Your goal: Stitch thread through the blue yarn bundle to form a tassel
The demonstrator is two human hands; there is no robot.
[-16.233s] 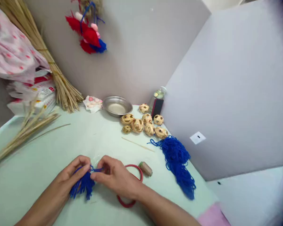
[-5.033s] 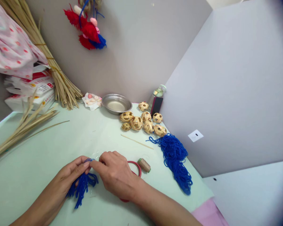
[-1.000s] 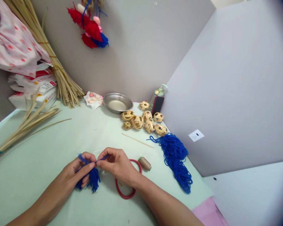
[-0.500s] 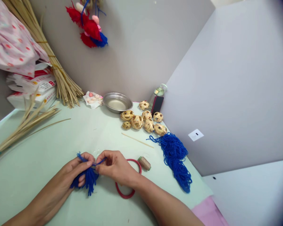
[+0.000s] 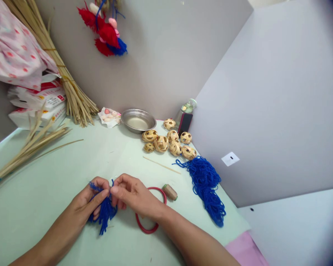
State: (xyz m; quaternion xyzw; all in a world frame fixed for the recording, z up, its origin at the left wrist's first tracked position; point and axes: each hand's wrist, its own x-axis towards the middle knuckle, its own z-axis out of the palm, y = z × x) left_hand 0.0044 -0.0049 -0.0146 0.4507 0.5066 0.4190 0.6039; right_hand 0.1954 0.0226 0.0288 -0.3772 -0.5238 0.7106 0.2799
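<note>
Over the bench (image 5: 58,177), the left hand's (image 5: 84,201) fingers grip a shaggy blue-yarn tassel (image 5: 104,215), the right hand's (image 5: 134,194) one strand (image 5: 112,181).

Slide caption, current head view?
Left hand holds a blue yarn tassel, right hand at its top; woven balls and a blue yarn heap on the table.

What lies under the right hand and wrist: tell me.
Red curved parts show on either side of the right hand; whatever lies between them underneath is covered.
</note>
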